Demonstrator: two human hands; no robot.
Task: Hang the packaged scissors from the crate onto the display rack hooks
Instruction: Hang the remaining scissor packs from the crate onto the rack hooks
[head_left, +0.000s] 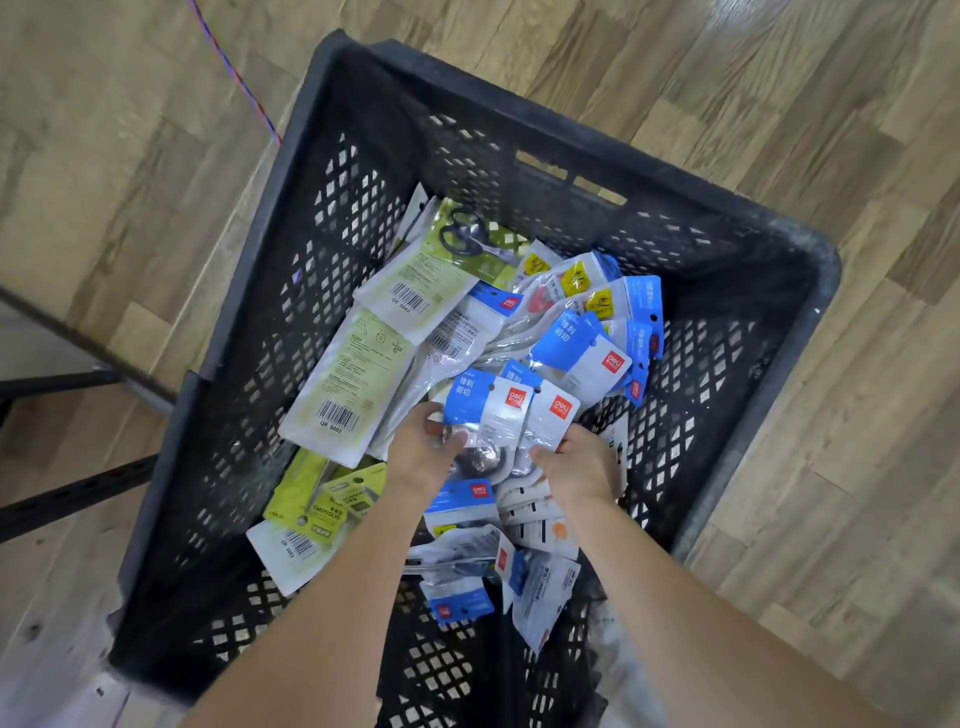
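Note:
A black lattice crate (291, 244) stands on the floor, holding several packaged scissors. Blue-and-white packs (582, 343) lie to the right, green-and-white packs (358, 364) to the left. Both my hands reach down into the middle of the crate. My left hand (423, 449) grips the left side of a blue-and-white pack (498, 415). My right hand (579, 465) grips a second blue-and-white pack (553, 415) right beside it. The two packs overlap and stand a little above the pile. The display rack hooks are out of view.
Wood-pattern floor (779, 104) surrounds the crate. Dark metal bars (67, 493) of a frame lie at the left edge. A red-and-blue cord (234, 73) runs across the floor to the crate's far left corner.

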